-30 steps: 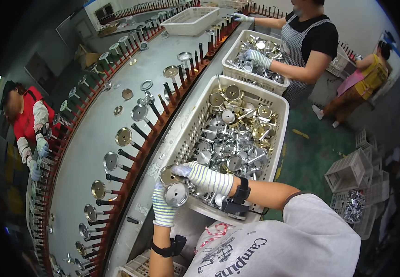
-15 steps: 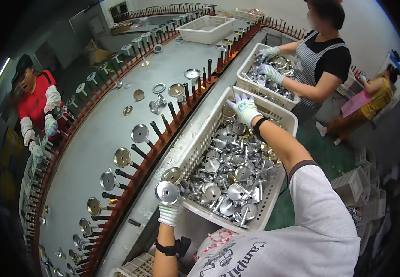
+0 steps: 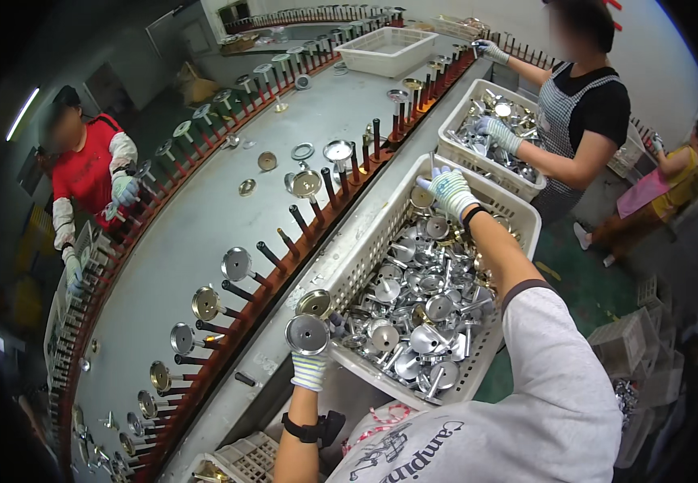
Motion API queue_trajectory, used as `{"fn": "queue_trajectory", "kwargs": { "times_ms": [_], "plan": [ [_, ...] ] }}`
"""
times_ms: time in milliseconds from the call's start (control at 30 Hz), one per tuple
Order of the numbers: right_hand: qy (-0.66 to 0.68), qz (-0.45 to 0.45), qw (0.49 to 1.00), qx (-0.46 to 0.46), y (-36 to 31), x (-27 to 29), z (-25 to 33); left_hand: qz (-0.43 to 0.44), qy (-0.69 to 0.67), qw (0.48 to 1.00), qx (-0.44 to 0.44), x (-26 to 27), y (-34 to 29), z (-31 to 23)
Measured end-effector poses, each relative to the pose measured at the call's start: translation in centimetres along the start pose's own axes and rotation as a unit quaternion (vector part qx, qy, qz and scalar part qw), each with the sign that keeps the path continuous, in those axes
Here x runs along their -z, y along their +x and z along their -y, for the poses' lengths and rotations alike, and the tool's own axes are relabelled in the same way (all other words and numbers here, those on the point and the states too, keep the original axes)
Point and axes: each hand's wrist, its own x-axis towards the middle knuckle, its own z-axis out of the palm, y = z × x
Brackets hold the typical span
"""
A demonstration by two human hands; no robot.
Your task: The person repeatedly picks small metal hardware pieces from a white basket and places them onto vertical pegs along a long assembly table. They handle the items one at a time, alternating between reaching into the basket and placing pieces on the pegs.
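Observation:
My left hand (image 3: 309, 370), in a striped glove, is closed on stemmed metal discs beside the near left corner of a white perforated basket (image 3: 518, 266). A silver disc (image 3: 307, 334) faces up in front of a gold-toned disc (image 3: 314, 303); most of my fingers are hidden behind them. At the basket's far left corner, my right hand (image 3: 450, 190) is closed around a thin metal stem (image 3: 432, 163) that points up. A gold-toned disc (image 3: 422, 197) shows just under these fingers; whether it joins that stem, I cannot tell. Loose stemmed discs (image 3: 437, 306) fill the basket.
To my left, a rail of upright dark pegs (image 3: 271, 256) curves along the grey table (image 3: 196, 217), some bearing discs. A co-worker (image 3: 582, 121) stands at a second filled basket (image 3: 453, 145). Across the table is a person in red (image 3: 91, 169). A white bin (image 3: 387, 50) stands far back.
The whole view has shifted slightly, my hands keeping their holds. The co-worker's one hand has left the second basket and reached the far rail. The person in red has moved a hand along their rail.

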Motion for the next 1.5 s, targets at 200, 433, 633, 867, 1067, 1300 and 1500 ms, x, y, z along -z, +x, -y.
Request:
{"fn": "queue_trajectory", "kwargs": {
  "times_ms": [200,433,633,867,1067,1300,1500],
  "plan": [
    [0.037,-0.031,0.999,0.004,-2.5,1.3,-1.6,0.002,-0.046,0.999,0.0,-0.2,0.4,0.9],
    [0.01,0.056,0.995,-0.085,-1.4,3.0,1.7,-0.1,-0.125,0.984,-0.084,1.0,0.9,-0.4],
    [0.04,0.047,0.996,-0.065,-3.2,2.5,1.6,-0.214,-0.17,0.916,-0.294,6.3,5.9,-4.1],
    [0.416,-0.044,0.903,-0.091,-8.1,6.2,1.0,-0.408,0.283,0.858,-0.132,13.4,10.2,-0.6],
    [0.919,-0.073,0.38,-0.07,-11.7,10.3,4.8,-0.407,0.149,0.87,-0.235,16.2,8.9,1.6],
    [0.995,0.092,-0.033,-0.007,-13.6,14.7,13.6,-0.392,0.085,0.899,-0.178,16.6,3.1,4.7],
    [0.985,0.166,-0.047,-0.013,-12.8,12.8,14.3,-0.167,-0.042,0.982,-0.074,4.2,-0.2,-4.2]
  ]
}}
